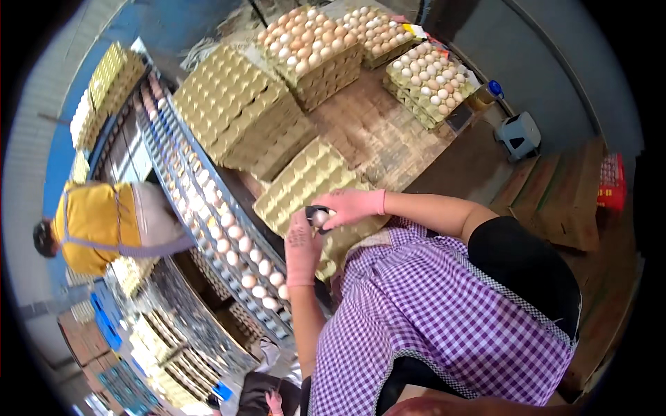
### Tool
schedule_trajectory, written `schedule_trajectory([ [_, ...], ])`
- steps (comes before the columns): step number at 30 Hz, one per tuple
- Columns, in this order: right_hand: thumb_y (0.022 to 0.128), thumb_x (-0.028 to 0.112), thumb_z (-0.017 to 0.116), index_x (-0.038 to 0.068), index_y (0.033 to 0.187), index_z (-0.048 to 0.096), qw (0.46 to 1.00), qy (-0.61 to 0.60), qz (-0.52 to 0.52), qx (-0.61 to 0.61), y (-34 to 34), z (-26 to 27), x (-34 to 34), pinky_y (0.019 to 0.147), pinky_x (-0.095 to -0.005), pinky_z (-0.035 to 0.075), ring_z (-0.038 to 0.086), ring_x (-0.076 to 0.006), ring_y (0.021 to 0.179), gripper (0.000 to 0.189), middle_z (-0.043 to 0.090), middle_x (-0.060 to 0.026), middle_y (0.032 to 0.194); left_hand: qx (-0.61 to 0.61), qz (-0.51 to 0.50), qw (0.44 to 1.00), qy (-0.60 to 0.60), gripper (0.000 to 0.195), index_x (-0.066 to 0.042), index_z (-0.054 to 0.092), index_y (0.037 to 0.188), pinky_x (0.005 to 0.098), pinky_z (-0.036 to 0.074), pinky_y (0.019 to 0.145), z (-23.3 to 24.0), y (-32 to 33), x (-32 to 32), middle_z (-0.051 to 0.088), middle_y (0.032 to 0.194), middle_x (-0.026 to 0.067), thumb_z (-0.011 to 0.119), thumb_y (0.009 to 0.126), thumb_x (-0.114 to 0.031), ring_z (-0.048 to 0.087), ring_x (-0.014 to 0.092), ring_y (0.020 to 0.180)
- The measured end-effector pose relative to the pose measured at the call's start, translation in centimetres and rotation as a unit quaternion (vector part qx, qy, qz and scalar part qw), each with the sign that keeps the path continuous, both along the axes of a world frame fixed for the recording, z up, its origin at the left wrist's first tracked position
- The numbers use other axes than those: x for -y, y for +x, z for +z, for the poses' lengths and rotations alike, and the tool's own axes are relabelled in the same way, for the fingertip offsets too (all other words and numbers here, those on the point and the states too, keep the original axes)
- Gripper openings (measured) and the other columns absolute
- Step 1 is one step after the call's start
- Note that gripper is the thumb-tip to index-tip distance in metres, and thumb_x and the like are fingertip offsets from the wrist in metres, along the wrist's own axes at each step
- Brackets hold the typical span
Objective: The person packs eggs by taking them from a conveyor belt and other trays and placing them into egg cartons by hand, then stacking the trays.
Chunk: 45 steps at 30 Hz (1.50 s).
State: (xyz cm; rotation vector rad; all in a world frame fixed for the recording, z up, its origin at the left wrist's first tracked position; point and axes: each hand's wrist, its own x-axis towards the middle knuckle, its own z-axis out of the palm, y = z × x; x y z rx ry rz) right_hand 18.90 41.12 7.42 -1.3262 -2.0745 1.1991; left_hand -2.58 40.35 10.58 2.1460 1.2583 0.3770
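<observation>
My left hand (303,244) and my right hand (349,204), both in pink gloves with dark finger parts, meet around a pale egg (320,218). The fingers partly hide the egg, and how much each hand bears cannot be told. Under and behind the hands lies a pulp egg tray (307,179), with no eggs on its visible part. More tray card (335,249) shows between my hands and the purple checked apron (416,307). Left of my left hand, rows of eggs (244,244) rest on a roller conveyor (205,208).
Tall stacks of egg trays (234,104) stand beyond my hands. Filled trays (307,41) and a smaller filled stack (429,78) sit on the wooden table (380,125). A person in yellow (99,223) stands across the conveyor. Cardboard boxes (562,192) are at right.
</observation>
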Motion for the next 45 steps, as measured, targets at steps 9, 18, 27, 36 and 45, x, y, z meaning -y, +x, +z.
schedule_trajectory([
  [9,0.105,0.032,0.054,0.007,0.142,0.045,0.757,-0.293,-0.285,-0.510,15.9,-5.5,-1.6,0.070,-0.0355,0.063,0.071,-0.0239,0.098,0.046,0.062,-0.0172,0.129,-0.178,0.093,0.974,0.105,0.077,0.004,0.042,0.144,0.0650,0.019,0.117,-8.7,8.2,-6.5,0.044,0.142,0.0257,0.063,0.091,-0.048,0.033,0.053,0.137],
  [18,0.101,0.026,0.062,0.006,0.137,0.045,0.650,-0.183,-0.567,-0.472,27.0,-6.2,-0.1,0.074,-0.0396,0.064,0.071,-0.0257,0.093,0.045,0.061,-0.0128,0.122,-0.245,0.117,0.959,0.079,0.082,0.005,0.038,0.148,0.0633,0.014,0.120,-8.6,13.0,-6.1,0.042,0.148,0.0233,0.063,0.091,-0.048,0.025,0.055,0.142],
  [27,0.100,0.025,0.060,0.001,0.130,0.055,0.823,0.079,-0.534,-0.178,43.5,-8.1,-15.0,0.092,-0.0304,0.049,0.059,-0.0146,0.103,0.038,0.064,-0.0070,0.115,-0.243,0.134,0.961,0.012,0.086,0.006,0.033,0.149,0.0654,0.013,0.120,-8.6,13.2,-6.5,0.034,0.153,0.0254,0.061,0.091,-0.051,0.016,0.055,0.145],
  [36,0.096,0.034,0.059,0.000,0.143,0.044,0.853,0.124,-0.484,0.151,62.8,-15.7,-47.7,0.106,-0.0493,0.042,0.054,-0.0434,0.124,0.060,0.059,-0.0282,0.132,-0.203,0.160,0.965,0.041,0.072,0.010,0.042,0.140,0.0666,0.014,0.116,-8.6,13.2,-6.7,0.047,0.140,0.0277,0.036,0.100,-0.050,0.026,0.056,0.140],
  [45,0.097,0.016,0.042,-0.002,0.130,0.059,0.842,0.058,-0.299,0.445,65.7,-25.5,-56.3,0.110,-0.0418,0.040,0.053,-0.0315,0.130,0.042,0.058,-0.0205,0.135,-0.234,0.195,0.952,0.031,0.061,0.004,0.037,0.143,0.0709,0.020,0.114,-10.1,11.5,-2.5,0.042,0.145,0.0292,0.045,0.100,-0.038,0.026,0.064,0.137],
])
